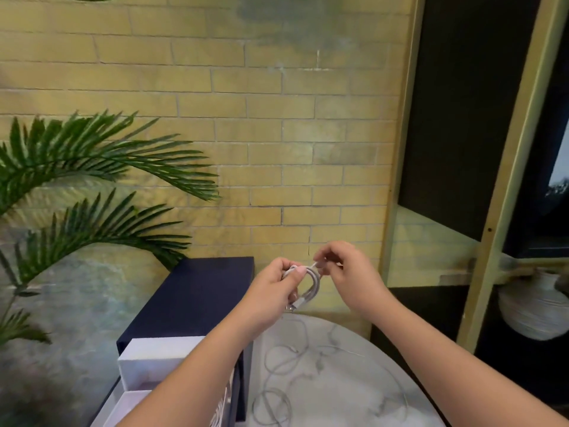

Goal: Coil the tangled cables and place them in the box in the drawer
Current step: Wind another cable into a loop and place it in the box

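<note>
left hand (272, 291): fingers curled round white coiled cable (309, 283), held above the marble table (338, 396).
right hand (345, 269): pinches the cable's end.
loose cables (278, 365): tangled on table.
white box (154, 362): in the open drawer, left.

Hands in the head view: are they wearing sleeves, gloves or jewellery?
No. The left hand and right hand are bare, without gloves, rings or watch. Both forearms are uncovered to the frame edge, no sleeves showing. The left thumbnail looks pale pink, perhaps polished.

Head-worn camera faces forward and down, close above the table (345, 392).
</note>
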The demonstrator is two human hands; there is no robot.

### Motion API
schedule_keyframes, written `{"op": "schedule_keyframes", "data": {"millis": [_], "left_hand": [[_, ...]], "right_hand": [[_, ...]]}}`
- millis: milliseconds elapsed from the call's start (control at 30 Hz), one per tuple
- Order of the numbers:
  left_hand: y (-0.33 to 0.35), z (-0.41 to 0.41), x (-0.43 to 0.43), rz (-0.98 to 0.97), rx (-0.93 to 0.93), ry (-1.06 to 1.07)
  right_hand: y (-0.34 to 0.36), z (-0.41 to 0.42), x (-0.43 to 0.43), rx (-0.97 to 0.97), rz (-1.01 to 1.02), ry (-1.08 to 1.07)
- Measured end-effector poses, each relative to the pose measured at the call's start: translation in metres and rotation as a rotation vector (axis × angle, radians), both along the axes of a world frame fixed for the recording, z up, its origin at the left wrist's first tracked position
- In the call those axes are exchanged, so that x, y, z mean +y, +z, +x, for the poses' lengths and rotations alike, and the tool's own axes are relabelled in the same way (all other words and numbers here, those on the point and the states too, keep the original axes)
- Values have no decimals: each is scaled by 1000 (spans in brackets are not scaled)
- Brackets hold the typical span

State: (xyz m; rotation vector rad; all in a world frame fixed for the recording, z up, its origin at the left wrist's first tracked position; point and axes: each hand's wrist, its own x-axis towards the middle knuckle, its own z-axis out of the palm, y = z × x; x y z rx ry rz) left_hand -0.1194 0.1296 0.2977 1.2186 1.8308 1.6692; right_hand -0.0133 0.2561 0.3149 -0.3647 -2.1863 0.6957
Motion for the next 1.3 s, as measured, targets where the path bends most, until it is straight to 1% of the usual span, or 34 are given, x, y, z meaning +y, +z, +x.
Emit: {"op": "schedule_keyframes", "data": {"millis": [100, 200, 300, 367, 433, 533, 633, 733, 800, 867, 967, 1000, 1067, 1133, 1200, 1300], "left_hand": [[5, -1, -1, -33, 95, 40], [11, -3, -2, -29, 202, 105], [16, -6, 0, 24, 198, 137], [20, -6, 1, 19, 154, 104], [23, -7, 1, 17, 55, 49], [23, -11, -3, 17, -64, -9], [21, -9, -8, -90, -49, -83], [18, -6, -15, -229, 58, -154], [14, -5, -16, -261, 165, -113], [9, -4, -15, -226, 216, -21], [3, 0, -11, -109, 97, 69], [0, 2, -10, -89, 58, 78], [-7, 3, -8, -66, 4, 65], [-14, 6, -8, -88, 11, 70], [-20, 8, -7, -93, -13, 72], [-27, 11, -5, -53, -139, 28]], "right_hand": [[4, 1, -2, -16, 165, -33], [7, 1, 2, 3, 281, -37], [9, -4, 6, 11, 444, -42], [10, -6, 6, -8, 517, -46], [10, -6, 7, -2, 530, -41], [15, -2, 11, -31, 480, -52], [23, 3, 10, -161, 496, -38], [30, 7, 5, -325, 508, -24], [33, 11, 2, -421, 403, -51], [33, 14, -3, -421, 152, -35], [24, 19, -12, -327, -318, 91], [18, 21, -15, -297, -447, 142], [8, 22, -21, -238, -615, 202], [-3, 19, -24, -187, -709, 227], [-12, 15, -24, -165, -744, 219], [-19, 12, -23, -234, -678, 148]]}}
